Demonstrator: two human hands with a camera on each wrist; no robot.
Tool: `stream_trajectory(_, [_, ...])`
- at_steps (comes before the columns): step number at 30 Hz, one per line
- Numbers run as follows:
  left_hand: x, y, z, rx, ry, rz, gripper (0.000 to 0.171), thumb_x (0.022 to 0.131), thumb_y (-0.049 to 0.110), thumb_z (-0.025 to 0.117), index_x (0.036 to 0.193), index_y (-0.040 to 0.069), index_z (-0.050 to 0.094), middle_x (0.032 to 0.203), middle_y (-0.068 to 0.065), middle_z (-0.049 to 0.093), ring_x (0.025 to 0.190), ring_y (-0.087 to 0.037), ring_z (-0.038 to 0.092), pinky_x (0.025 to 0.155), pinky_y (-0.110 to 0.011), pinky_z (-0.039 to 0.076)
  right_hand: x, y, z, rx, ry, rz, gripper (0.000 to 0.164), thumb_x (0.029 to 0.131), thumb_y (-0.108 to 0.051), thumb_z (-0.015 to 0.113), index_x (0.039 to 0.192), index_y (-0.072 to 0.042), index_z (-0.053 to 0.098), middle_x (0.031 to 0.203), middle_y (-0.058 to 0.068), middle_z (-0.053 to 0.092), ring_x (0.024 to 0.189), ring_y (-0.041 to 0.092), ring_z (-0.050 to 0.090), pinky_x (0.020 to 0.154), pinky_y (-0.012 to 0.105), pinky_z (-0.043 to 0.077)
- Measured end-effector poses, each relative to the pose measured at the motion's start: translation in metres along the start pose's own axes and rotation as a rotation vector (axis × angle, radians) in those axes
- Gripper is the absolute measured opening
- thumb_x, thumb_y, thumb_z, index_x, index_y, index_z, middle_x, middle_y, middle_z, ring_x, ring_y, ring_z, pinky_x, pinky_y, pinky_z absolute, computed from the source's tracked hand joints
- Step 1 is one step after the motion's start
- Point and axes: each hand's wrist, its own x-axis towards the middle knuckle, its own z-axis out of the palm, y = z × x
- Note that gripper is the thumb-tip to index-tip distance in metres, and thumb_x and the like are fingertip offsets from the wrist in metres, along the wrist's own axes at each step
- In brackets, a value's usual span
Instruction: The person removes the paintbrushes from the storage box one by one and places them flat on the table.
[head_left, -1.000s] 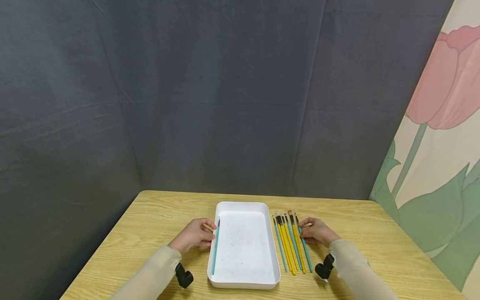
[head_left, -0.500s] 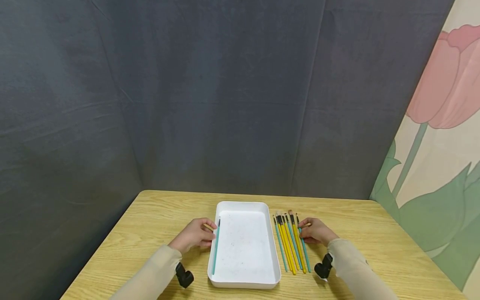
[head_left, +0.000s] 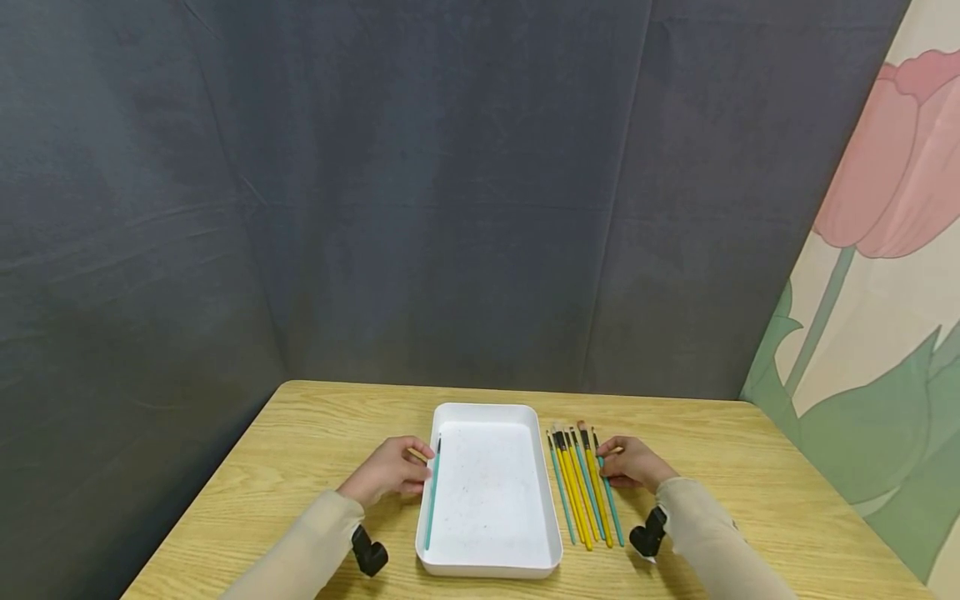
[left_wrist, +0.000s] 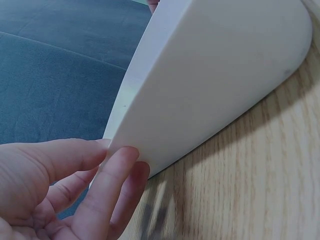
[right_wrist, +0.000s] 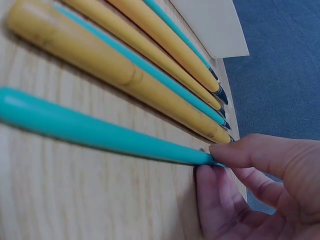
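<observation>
In the head view, my left hand (head_left: 390, 469) is at the left side of a shallow white tray (head_left: 495, 562). The left wrist view has its thumb at the rim of the tray's wall (left_wrist: 210, 70) and fingertips against the outside, gripping it. Inside the tray a thin teal paintbrush (head_left: 432, 500) lies along the left wall. My right hand (head_left: 633, 462) pinches the outermost teal paintbrush (right_wrist: 100, 130) near its ferrule, between thumb and fingers. This brush lies on the table, and its bristles are mostly hidden behind the fingers in the right wrist view.
Several yellow and teal paintbrushes (head_left: 581, 492) lie side by side between the tray and my right hand, bristles toward the far edge. All this rests on a wooden table (head_left: 330, 417). A dark curtain (head_left: 450, 208) stands behind, and a tulip-patterned panel (head_left: 877, 292) on the right.
The outermost teal paintbrush has shifted very slightly, its bristle end a touch to the right, with my right hand's fingers on it. My left hand and the tray have stayed in place.
</observation>
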Motion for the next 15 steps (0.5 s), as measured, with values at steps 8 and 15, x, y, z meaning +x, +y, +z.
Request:
stream_trajectory(8, [0.0005, -0.0007, -0.0001, -0.003, 0.0, 0.004, 0.025, 0.085, -0.005, 0.067, 0.108, -0.005, 0.058, 0.087, -0.012, 0.055, 0.07, -0.017, 0.059, 0.061, -0.029, 0.056, -0.0024, -0.0018, -0.0006, 0.009, -0.009, -0.002, 0.035, 0.082, 0.004, 0.066, 0.113, 0.009, 0.05, 0.085, 0.006, 0.058, 0.067, 0.013, 0.058, 0.061, 0.029, 0.055])
stream_trajectory(15, [-0.0006, 0.0, -0.0003, 0.001, -0.006, 0.011, 0.026, 0.086, -0.005, 0.066, 0.11, -0.006, 0.057, 0.087, -0.012, 0.056, 0.07, -0.017, 0.059, 0.062, -0.029, 0.056, -0.0008, -0.0002, -0.003, 0.03, -0.03, 0.004, 0.035, 0.083, 0.002, 0.064, 0.114, 0.008, 0.05, 0.087, 0.007, 0.06, 0.069, 0.013, 0.061, 0.061, 0.028, 0.056])
